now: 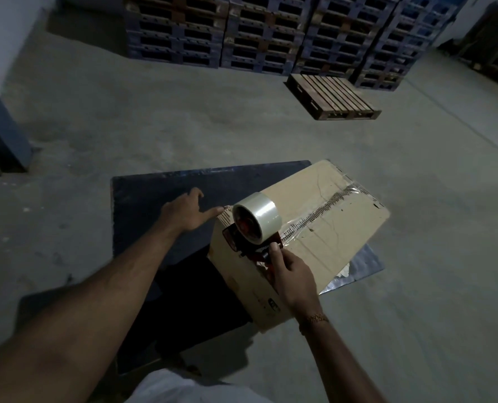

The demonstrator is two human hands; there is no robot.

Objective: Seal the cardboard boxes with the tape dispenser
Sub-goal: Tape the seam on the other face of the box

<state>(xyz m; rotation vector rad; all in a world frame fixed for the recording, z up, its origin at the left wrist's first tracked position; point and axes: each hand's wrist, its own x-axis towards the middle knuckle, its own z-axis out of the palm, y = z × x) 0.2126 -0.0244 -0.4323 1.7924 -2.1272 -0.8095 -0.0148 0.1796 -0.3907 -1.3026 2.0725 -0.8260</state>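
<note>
White fabric (183, 388), probably the person's clothing, fills the bottom edge and is cut off by the frame. Two bare forearms reach forward from it over a dim concrete floor (416, 257).

The right hand (292, 276), with a gold bracelet (317, 318) at the wrist, has its fingers curled round the handle of a red tape dispenser (249, 232). The handle itself is almost wholly hidden inside the grip. A roll of clear tape (256, 216) sits on the dispenser, which rests on top of a closed cardboard box (329, 228) near its left end. A strip of clear tape (329, 203) runs along the box's centre seam toward the far right edge; small dark print under the tape is too blurred to read.

The left hand (186, 212) is spread wide, fingers straight, with the thumb tip touching the box's left top edge beside the tape end. Whether the other fingers touch anything cannot be told.

The box stands on a dark flat sheet (154, 205) laid on the floor; a shiny silvery piece (358, 269) shows under the box's right side, its material unclear.

Farther back, a lone wooden pallet (333, 97) lies on the floor in front of tall stacks of blue pallets (256, 33), cut off at the top. A grey post (0, 126) stands at the left edge.
</note>
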